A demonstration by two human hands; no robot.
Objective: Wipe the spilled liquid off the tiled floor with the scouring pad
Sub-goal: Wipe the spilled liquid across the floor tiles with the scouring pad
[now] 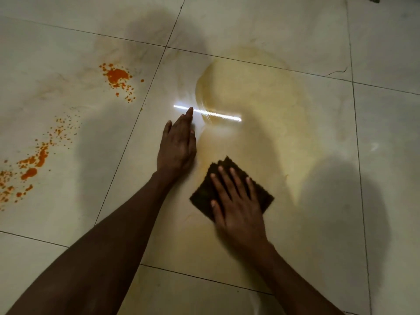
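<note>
A dark square scouring pad lies flat on the pale tiled floor. My right hand presses on it with straight, spread fingers. My left hand rests flat on the tile to the left of the pad, fingers straight and together. A wide yellowish smear of liquid covers the tile beyond and around the pad. Orange splatters sit at the far left, and a second orange trail runs down toward the left edge.
Dark grout lines cross the floor. A bright strip of reflected light lies just past my left fingertips. A small dark speck is at the top right. A thin crack marks a tile at the right.
</note>
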